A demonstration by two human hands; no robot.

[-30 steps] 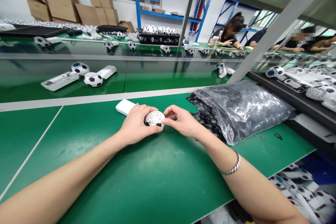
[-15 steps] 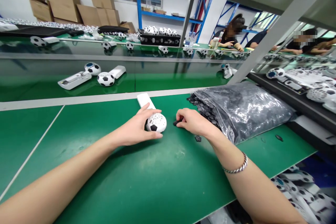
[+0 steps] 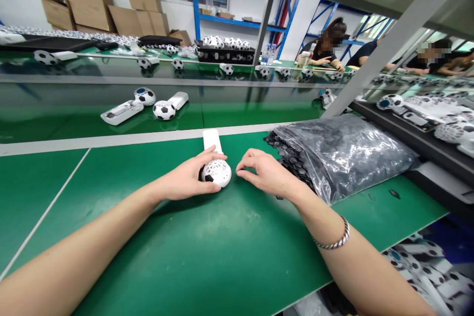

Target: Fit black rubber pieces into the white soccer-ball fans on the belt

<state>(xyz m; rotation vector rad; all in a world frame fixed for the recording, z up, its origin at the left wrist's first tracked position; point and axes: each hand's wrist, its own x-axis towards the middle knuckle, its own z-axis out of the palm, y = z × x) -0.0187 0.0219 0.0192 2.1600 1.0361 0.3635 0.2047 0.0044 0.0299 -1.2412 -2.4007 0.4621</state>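
Note:
My left hand (image 3: 187, 175) is closed round the ball-shaped head of a white handheld fan (image 3: 219, 172) with a football pattern. Its fingers curve over the far side and the thumb lies along the near side. The fan's flat white handle (image 3: 212, 141) points away from me on the green table. Just right of the fan head, my right hand (image 3: 259, 170) has thumb and forefinger pinched together. Whatever sits between those fingertips is hidden. Behind the right hand, small black pieces (image 3: 292, 158) spill from the mouth of a clear plastic bag (image 3: 355, 153).
Beyond the pale table edge, a green conveyor carries two football fans (image 3: 164, 110). A black tray (image 3: 403, 116) of fans stands at right, under a slanted grey post (image 3: 385, 39). More fans (image 3: 425, 271) are piled below the table's right edge. People (image 3: 326, 47) sit farther back.
My right hand has moved left towards the fan head, and the black piece in its fingers no longer shows. The fan has turned slightly in my left hand. Fans on the near conveyor moved right.

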